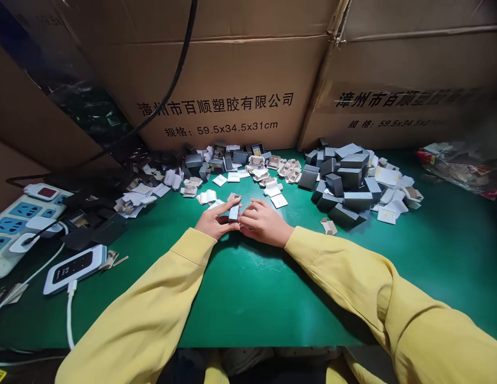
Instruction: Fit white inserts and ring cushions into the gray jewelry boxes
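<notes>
One small grey box [234, 213] is between the left hand [216, 221] and the right hand [264, 222], over the green desk [240, 298]. The left grip pinches the box with thumb and fingers. The right fingers are bent close at its side, but I cannot tell if they pinch it. Beyond the hands lie white pieces [279, 201]; to the right is a pile of dark boxes [350, 180].
</notes>
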